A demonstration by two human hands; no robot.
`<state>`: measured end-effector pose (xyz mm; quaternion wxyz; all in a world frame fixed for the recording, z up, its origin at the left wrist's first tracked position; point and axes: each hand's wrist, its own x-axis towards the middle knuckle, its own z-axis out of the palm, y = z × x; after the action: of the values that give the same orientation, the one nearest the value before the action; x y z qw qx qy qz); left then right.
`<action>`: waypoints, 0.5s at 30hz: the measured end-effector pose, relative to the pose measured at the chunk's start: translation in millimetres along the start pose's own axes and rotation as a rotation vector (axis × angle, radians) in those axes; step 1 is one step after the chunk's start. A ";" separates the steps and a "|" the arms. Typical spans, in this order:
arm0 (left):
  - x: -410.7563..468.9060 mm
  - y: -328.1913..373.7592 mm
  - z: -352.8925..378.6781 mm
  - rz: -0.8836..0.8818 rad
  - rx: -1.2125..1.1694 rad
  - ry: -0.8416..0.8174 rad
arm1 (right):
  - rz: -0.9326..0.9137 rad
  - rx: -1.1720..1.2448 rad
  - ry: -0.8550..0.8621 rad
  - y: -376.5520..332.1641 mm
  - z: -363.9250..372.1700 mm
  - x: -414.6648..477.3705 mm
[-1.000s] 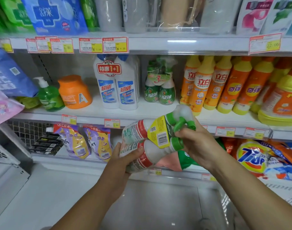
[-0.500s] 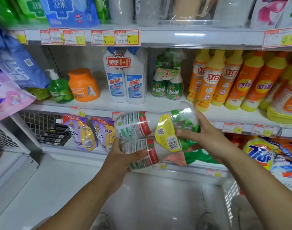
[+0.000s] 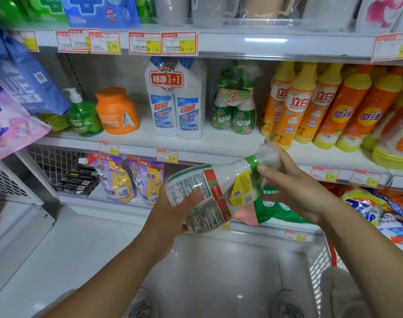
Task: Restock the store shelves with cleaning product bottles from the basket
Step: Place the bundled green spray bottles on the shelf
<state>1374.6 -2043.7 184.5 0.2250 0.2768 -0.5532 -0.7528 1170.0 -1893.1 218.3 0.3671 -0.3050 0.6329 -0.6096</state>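
Grips first: our left grip [image 3: 173, 210] cups the broad bases of the twin pack of spray bottles [image 3: 209, 187], fingers curled up over the label, while our right grip [image 3: 294, 191] closes round the wrapped necks and triggers. Between them the pack lies almost flat in the air, its long axis running from bases at lower left to nozzles at upper right, so we judge it must be tipped upright before it can stand. The right grip is the nearer to the shelf [image 3: 150, 143], its fingertips just at the front edge. Above and behind, a matching green pack [image 3: 236, 106] stands upright between the blue-and-white bottles [image 3: 176, 104] and the yellow soap bottles [image 3: 287, 106] — bare shelf lies in front of it. What we take for the basket's white slatted wall [image 3: 318, 265] shows at lower right; its contents are hidden.
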 end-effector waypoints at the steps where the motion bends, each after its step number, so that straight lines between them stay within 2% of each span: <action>1: -0.3 -0.8 -1.3 0.048 0.017 0.018 | 0.020 0.036 -0.014 -0.2 0.7 0.6; 5: -4.4 -3.1 -5.8 0.227 0.212 0.013 | -0.007 0.172 0.080 2.5 3.3 4.1; 8: -6.6 -2.8 -5.4 0.295 0.346 0.015 | -0.028 0.262 0.108 4.8 2.6 3.6; 15: 0.1 -21.7 -12.4 0.441 0.590 0.039 | -0.146 0.227 0.083 7.4 5.1 0.6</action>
<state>1382.1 -2046.4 160.8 0.3030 0.2181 -0.7883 -0.4890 1174.4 -1895.9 211.0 0.3274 -0.2812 0.5509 -0.7143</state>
